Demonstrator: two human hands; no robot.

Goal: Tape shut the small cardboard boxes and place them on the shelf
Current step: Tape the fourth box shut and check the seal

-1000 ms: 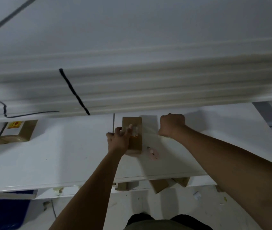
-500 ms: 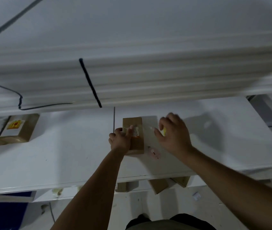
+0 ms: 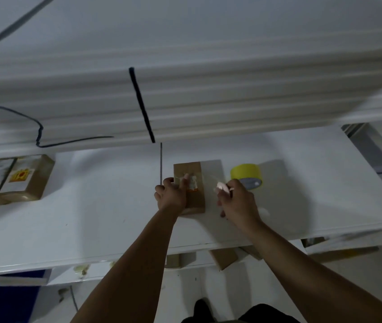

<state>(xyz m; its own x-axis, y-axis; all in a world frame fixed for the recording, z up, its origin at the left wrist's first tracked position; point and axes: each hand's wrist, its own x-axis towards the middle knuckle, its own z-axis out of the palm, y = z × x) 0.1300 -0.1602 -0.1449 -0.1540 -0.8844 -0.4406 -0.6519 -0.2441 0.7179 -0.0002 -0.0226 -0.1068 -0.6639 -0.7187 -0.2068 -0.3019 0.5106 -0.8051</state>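
Observation:
A small brown cardboard box [image 3: 193, 197] lies on the white table [image 3: 96, 220]. My left hand [image 3: 171, 198] grips its left side, with the thumb pressing clear tape onto its top. A strip of clear tape runs from the box toward the yellow tape roll [image 3: 246, 174], which stands on the table just right of it. My right hand [image 3: 237, 201] hovers in front of the roll, closed on a small pink tool [image 3: 223, 188] whose tip points at the tape strip.
Taped boxes with labels [image 3: 19, 180] sit at the table's far left. More cardboard boxes [image 3: 223, 257] show below the table's front edge. White shelf boards [image 3: 208, 101] with a black cable [image 3: 142, 106] overhang the back of the table.
My right hand has set the yellow roll down on the table and drawn back toward me, now holding the pink tool that lay beside the box. My left hand stayed on the box.

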